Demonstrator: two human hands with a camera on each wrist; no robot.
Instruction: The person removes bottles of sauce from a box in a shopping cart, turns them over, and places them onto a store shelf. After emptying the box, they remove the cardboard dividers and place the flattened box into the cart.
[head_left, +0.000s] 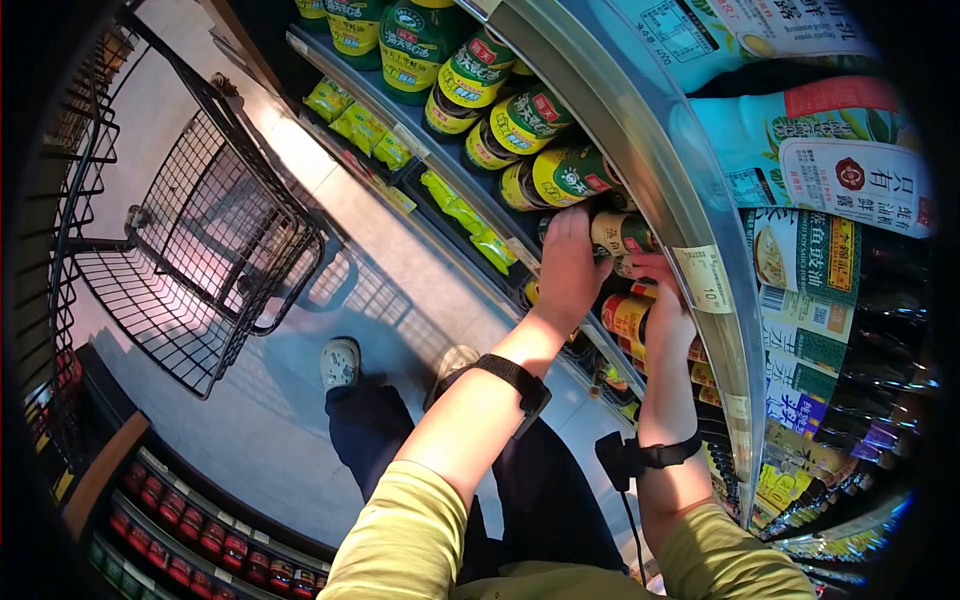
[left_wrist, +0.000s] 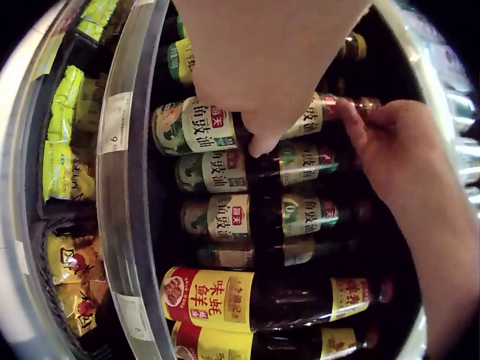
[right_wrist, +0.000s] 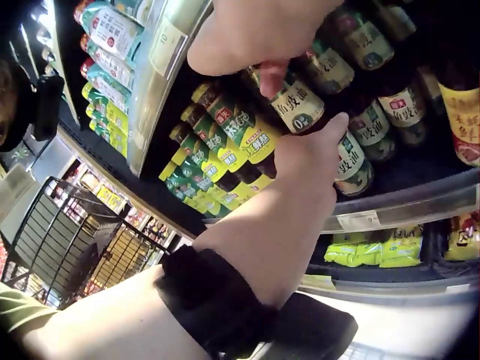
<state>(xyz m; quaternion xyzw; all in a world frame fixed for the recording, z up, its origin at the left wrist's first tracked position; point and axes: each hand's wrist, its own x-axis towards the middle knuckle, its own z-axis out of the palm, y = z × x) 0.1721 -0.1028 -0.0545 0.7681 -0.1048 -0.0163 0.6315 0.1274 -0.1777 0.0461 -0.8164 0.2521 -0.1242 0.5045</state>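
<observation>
My left hand point(left_wrist: 251, 71) curls round the sauce bottle point(left_wrist: 196, 127), fingertips hidden. My right hand point(left_wrist: 401, 142) pinches its neck, cap partly covered.

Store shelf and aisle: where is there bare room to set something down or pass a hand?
Bare patches: the floor between the shopping cart and the shelves, and a narrow strip between the front rail and the bottles. Crowded: around the left hand and right hand, both on one bottle; reaching past there looks tight.
</observation>
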